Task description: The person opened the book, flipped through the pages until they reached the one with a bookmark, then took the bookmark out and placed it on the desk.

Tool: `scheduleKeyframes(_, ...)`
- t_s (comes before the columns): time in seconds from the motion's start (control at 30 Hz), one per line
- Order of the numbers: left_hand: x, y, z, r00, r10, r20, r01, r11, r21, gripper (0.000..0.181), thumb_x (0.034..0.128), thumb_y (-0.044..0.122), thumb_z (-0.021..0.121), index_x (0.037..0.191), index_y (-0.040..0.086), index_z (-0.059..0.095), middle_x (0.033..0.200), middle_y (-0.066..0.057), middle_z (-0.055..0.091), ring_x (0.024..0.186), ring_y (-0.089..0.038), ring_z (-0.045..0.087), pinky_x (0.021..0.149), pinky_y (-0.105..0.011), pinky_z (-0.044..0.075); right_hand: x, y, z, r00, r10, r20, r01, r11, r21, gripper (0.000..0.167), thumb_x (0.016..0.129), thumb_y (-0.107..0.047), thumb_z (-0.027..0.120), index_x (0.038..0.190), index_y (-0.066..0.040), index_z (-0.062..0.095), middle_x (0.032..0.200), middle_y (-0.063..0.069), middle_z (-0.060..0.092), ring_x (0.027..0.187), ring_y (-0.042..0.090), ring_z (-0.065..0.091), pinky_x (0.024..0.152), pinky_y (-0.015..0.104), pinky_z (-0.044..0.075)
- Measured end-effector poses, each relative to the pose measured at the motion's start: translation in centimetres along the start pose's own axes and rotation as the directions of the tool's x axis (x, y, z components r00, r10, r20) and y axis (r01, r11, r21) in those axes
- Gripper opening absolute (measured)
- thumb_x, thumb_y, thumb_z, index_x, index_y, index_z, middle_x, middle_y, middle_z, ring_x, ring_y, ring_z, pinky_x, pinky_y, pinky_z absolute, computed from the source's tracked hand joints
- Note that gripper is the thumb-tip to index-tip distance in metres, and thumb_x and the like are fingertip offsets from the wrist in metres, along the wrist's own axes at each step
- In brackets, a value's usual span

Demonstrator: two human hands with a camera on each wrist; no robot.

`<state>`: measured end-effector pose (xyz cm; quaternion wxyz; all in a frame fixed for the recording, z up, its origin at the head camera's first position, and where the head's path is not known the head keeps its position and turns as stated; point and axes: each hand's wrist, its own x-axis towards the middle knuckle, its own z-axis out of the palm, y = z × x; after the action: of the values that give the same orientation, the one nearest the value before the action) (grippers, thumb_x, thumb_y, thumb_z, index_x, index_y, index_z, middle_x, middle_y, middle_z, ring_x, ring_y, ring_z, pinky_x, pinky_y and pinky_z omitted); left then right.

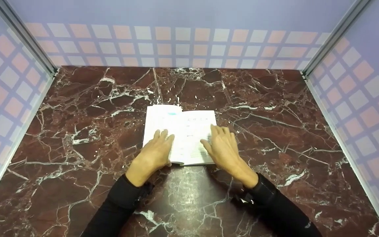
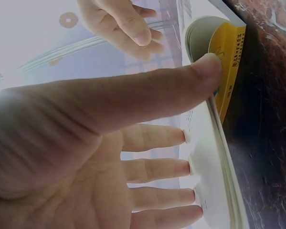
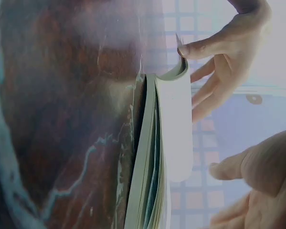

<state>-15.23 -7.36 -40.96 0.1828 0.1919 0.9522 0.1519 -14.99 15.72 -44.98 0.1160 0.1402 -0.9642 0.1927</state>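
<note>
Open book (image 1: 194, 148) lies mid-desk, between the hands. Left hand (image 1: 155, 151) straight-fingered on the left page, thumb against the lower edge; right hand (image 1: 225, 148) loose, grasping nothing, at the right edge. Looks like a page-handling step; next move probably calls for light fingertip pressure. Pages curve softly, spine (image 2: 232, 62) yellow; desk (image 1: 77, 177) glossy, white-veined dark red.

Left hand (image 2: 97, 152) on an open book (image 2: 213, 167), thumb (image 2: 147, 95) against its edge

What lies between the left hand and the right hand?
The open book lies between the left hand and right hand, as the head view shows.
</note>
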Motion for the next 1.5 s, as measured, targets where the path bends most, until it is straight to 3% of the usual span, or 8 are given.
scheduleKeyframes(0.1,0.0,0.0,0.1,1.000,0.001,-0.001,-0.001,1.000,0.004,0.091,0.0780,-0.001,0.084,0.154,-0.008,0.034,0.163,-0.033,0.021,0.151,-0.052,0.017,0.122,-0.060,0.024,-0.1,-0.2,0.1,1.000,0.030,-0.007,-0.031,0.993,-0.114,0.062,0.094,-0.040,0.074,0.125,0.010,0.056,0.112,0.027,0.068,0.103,0.040,0.059,0.075,0.045,0.047)
scheduleKeyframes(0.2,0.0,0.0,0.1,1.000,0.010,-0.014,-0.010,1.000,0.012,0.090,0.0769,-0.003,0.084,0.153,-0.009,0.035,0.162,-0.035,0.023,0.150,-0.052,0.018,0.121,-0.060,0.027,-0.4,-0.7,0.3,0.996,0.068,0.054,-0.059,0.985,-0.163,0.066,0.094,-0.047,0.073,0.123,0.009,0.055,0.106,0.026,0.069,0.103,0.040,0.060,0.078,0.048,0.049)
scheduleKeyframes(0.47,0.1,-0.1,0.2,0.999,0.034,-0.036,-0.033,0.999,0.031,0.085,0.0756,-0.008,0.081,0.149,-0.011,0.038,0.159,-0.036,0.027,0.148,-0.054,0.021,0.119,-0.060,0.032,-1.1,-1.3,1.4,0.973,0.130,0.190,-0.074,0.959,-0.275,0.091,0.092,-0.055,0.071,0.139,0.018,0.046,0.125,0.031,0.062,0.120,0.043,0.057,0.095,0.056,0.050)
scheduleKeyframes(0.67,0.1,-0.1,0.3,0.997,0.053,-0.052,-0.050,0.998,0.044,0.078,0.0755,-0.014,0.070,0.147,-0.013,0.039,0.157,-0.038,0.029,0.147,-0.056,0.022,0.117,-0.061,0.034,-1.4,-1.5,2.0,0.976,0.118,0.183,-0.059,0.952,-0.300,0.089,0.091,-0.053,0.073,0.136,0.019,0.047,0.129,0.034,0.059,0.125,0.045,0.054,0.094,0.057,0.051)
scheduleKeyframes(0.9,0.1,0.0,0.4,0.997,0.052,-0.061,-0.049,0.998,0.046,0.078,0.0749,-0.011,0.075,0.145,-0.012,0.041,0.156,-0.037,0.030,0.146,-0.056,0.024,0.116,-0.061,0.036,-1.3,-1.5,2.2,0.974,0.119,0.192,-0.057,0.952,-0.300,0.088,0.092,-0.051,0.073,0.138,0.019,0.046,0.132,0.033,0.059,0.125,0.044,0.055,0.095,0.055,0.052)
scheduleKeyframes(1.23,0.3,0.0,0.4,0.997,0.048,-0.059,-0.044,0.997,0.058,0.080,0.0742,-0.009,0.079,0.145,-0.012,0.041,0.155,-0.037,0.031,0.146,-0.056,0.026,0.114,-0.061,0.038,-1.2,-1.7,2.0,0.978,0.068,0.196,-0.031,0.983,-0.183,0.074,0.091,-0.036,0.077,0.140,0.012,0.049,0.134,0.029,0.062,0.129,0.043,0.056,0.099,0.057,0.050)
scheduleKeyframes(1.37,0.3,0.0,0.4,0.996,0.050,-0.074,-0.045,0.997,0.066,0.078,0.0735,-0.009,0.079,0.143,-0.012,0.044,0.154,-0.036,0.034,0.144,-0.055,0.029,0.112,-0.060,0.041,-1.2,-1.6,1.5,0.989,0.010,0.145,-0.002,0.998,-0.056,0.065,0.088,-0.027,0.081,0.134,0.010,0.053,0.124,0.027,0.067,0.111,0.045,0.065,0.090,0.057,0.056)
scheduleKeyframes(1.5,0.3,0.0,0.5,0.994,0.064,-0.090,-0.057,0.995,0.078,0.070,0.0746,-0.011,0.074,0.139,-0.013,0.046,0.151,-0.037,0.036,0.142,-0.056,0.031,0.109,-0.061,0.044,-0.8,-1.5,0.8,0.990,0.026,0.136,-0.045,0.989,0.138,0.068,0.090,-0.024,0.079,0.140,0.012,0.050,0.134,0.032,0.058,0.110,0.049,0.065,0.092,0.059,0.057)
